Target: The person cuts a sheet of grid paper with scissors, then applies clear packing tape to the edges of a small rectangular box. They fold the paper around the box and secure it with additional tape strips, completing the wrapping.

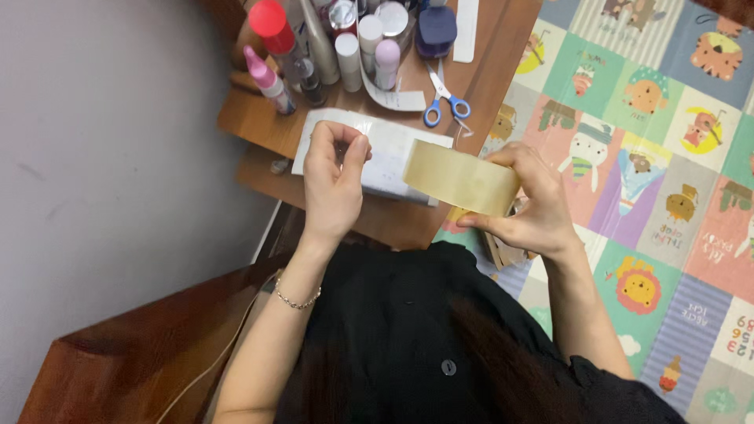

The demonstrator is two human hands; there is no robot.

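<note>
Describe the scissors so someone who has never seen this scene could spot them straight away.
Start at the small wooden table at the top of the view, crowded with bottles. Just right of the bottles, above the white sheet, lie the scissors. Their bright blue handle loops and metal blades set them apart from the rounded containers nearby.

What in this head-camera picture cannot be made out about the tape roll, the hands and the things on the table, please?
- Head view: the pulled tape end, pinched in the left hand, is clear and too thin to trace.
- Tape roll: its core is hidden by the right hand.
- White sheet: partly covered by both hands.
- Bottles: tops cut off by the upper edge.
</note>
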